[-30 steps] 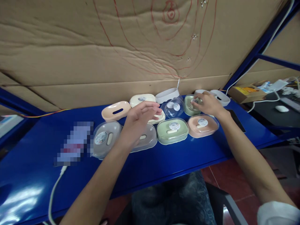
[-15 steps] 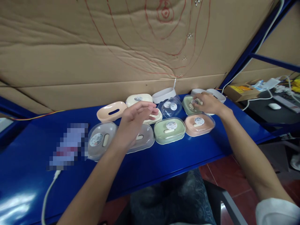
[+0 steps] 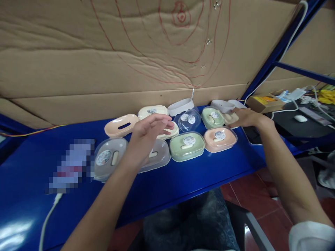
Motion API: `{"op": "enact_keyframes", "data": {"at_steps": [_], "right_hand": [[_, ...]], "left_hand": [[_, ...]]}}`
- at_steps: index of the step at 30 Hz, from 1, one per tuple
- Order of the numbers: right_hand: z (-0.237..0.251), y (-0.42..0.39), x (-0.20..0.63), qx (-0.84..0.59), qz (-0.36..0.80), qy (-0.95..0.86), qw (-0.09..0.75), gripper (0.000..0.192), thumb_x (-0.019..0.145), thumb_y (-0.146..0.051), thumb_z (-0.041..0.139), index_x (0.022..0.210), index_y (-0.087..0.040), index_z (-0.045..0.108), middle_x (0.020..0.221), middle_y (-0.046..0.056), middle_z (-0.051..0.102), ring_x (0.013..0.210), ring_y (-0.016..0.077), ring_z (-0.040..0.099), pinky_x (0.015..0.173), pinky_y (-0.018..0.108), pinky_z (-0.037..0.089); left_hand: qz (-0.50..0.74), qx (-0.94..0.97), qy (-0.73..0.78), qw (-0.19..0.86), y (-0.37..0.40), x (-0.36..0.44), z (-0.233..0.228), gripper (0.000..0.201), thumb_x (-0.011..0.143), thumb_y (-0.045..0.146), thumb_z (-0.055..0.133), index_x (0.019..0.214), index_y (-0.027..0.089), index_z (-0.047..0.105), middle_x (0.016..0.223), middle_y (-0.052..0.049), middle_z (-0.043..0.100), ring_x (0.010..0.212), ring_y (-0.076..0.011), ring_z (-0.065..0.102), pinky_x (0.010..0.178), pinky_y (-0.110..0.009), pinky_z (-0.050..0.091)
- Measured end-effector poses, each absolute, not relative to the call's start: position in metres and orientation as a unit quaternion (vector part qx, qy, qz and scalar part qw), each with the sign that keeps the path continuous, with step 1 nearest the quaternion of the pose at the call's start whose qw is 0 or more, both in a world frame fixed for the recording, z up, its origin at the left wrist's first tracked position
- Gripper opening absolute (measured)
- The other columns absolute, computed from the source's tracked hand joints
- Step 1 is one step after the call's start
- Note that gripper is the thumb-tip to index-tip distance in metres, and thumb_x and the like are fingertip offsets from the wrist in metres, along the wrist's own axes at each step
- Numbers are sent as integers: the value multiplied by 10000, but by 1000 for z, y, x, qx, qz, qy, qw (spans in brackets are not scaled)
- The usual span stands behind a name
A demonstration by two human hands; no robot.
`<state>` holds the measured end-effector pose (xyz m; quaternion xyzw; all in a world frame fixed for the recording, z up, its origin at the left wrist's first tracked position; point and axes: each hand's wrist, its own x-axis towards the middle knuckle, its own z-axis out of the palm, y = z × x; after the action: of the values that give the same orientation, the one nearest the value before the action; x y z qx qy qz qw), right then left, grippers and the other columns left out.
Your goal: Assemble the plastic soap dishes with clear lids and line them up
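Note:
My left hand [image 3: 149, 139] hovers open, fingers stretched to the right, over a grey lidded soap box [image 3: 159, 155] and a cream piece [image 3: 171, 131] that it partly covers. At the back right, my right hand [image 3: 244, 117] is at the right end of a beige box [image 3: 230, 119], thumb and fingers apart; whether they touch it I cannot tell. Left of that stands a green box with a clear lid [image 3: 209, 118]. In the front row are another grey box [image 3: 106, 164], a green one [image 3: 180, 151] and a pink one [image 3: 227, 139].
Behind are a peach tray with a slot [image 3: 111, 129], a cream box [image 3: 162, 111], clear lids [image 3: 180, 122] and grey-white rims [image 3: 178, 107]. A plugged-in phone [image 3: 70, 164] lies left on the blue table [image 3: 151, 195]. A dark flat device [image 3: 252, 136] lies under my right wrist.
My right hand has moved right, off the rear green box to the beige box beside it. My left hand stays nearly still, and the view has shifted slightly.

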<state>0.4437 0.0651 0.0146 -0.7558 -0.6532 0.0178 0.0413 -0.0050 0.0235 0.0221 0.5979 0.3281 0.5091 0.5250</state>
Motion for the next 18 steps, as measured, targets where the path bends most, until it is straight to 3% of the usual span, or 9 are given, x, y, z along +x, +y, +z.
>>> {"op": "enact_keyframes", "data": {"at_steps": [3,5,10,18], "right_hand": [[5,63,437,-774,42,-631,-23,929,713,-616,939,1428,-110,632,1378,297,726,1275,472,696,1060,523,546],[2,62,432,-779,42,-624,-35,946,787,-659,876,1485,-98,569,1436,330,684,1325,504,672,1089,562,536],[-3,62,431,-771,29,-636,-25,835,870,-643,807,1456,-99,568,1378,339,694,1264,516,697,1026,574,561],[-5,65,432,-751,-15,-660,3,708,795,-572,892,1292,-120,671,1247,282,753,1168,457,725,937,498,570]], "left_hand": [[505,597,329,529,24,-4,22,245,1007,454,790,1035,217,846,998,-75,812,983,-226,768,893,-345,624],[506,597,328,529,23,-3,22,256,1001,462,796,1034,213,847,1001,-80,815,983,-226,769,894,-345,626],[509,597,321,531,25,-5,22,263,979,467,815,1022,211,853,984,-79,821,974,-220,773,888,-344,633],[510,596,326,527,24,-5,25,261,968,467,819,1013,213,856,982,-80,820,967,-227,773,880,-345,638]]}}
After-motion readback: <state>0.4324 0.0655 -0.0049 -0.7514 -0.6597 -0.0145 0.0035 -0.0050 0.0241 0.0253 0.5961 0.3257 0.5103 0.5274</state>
